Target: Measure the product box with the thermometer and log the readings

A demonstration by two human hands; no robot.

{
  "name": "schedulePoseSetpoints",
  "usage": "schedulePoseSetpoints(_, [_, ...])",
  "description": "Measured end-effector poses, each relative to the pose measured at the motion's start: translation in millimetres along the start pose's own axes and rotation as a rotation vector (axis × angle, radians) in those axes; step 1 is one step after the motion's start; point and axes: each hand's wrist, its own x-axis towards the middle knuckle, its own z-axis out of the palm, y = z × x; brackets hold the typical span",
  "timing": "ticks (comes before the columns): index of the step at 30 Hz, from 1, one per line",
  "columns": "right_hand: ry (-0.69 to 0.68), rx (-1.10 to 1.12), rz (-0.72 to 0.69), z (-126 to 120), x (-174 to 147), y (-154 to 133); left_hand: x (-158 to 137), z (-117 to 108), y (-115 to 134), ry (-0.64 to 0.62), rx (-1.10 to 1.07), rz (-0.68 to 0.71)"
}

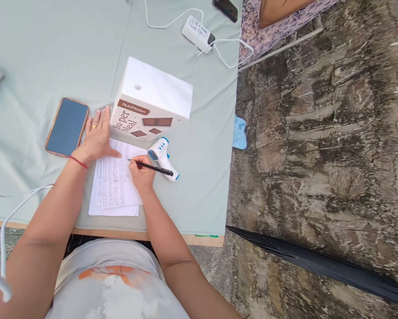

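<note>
My right hand (141, 173) grips a black pen (155, 167), its tip on a handwritten sheet of paper (114, 186). Writing covers most of the sheet, and another white sheet sticks out beneath it. Flat at the sheet's upper left lies my left hand (99, 135), fingers stretched out and thumb pointing over the paper. A white box with brown "Super Meal" print (159, 93) stands just beyond the paper, close to my left fingertips. Right beside my right hand is a white and blue infrared thermometer (162, 155). A smartphone (67, 127) in a brown case lies left of my left hand.
A light green cloth (199, 190) covers the table. A white device with a cable (198, 33) and a dark phone (226, 9) lie at the far right, near a person in patterned clothing (252, 37). Blue plastic (239, 133) hangs at the right edge. White cables run at left.
</note>
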Motion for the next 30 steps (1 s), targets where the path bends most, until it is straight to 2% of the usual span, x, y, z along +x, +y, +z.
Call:
schedulePoseSetpoints(7, [0.040, 0.015, 0.040, -0.3, -0.1, 2.0, -1.1, -0.3, 0.6, 0.018, -0.018, 0.006])
schedulePoseSetpoints(20, [0.059, 0.018, 0.007, 1.8, -0.1, 1.5, -1.0, -1.3, 2.3, 0.012, -0.012, -0.002])
schedulePoseSetpoints(25, [0.128, 0.041, -0.043, -1.1, -0.5, 1.2, -1.4, -1.1, 1.4, 0.021, -0.015, 0.006])
schedulePoseSetpoints(30, [0.167, 0.024, -0.151, -5.4, -1.7, 1.0, -0.2, 1.5, -2.2, 0.027, -0.016, 0.016])
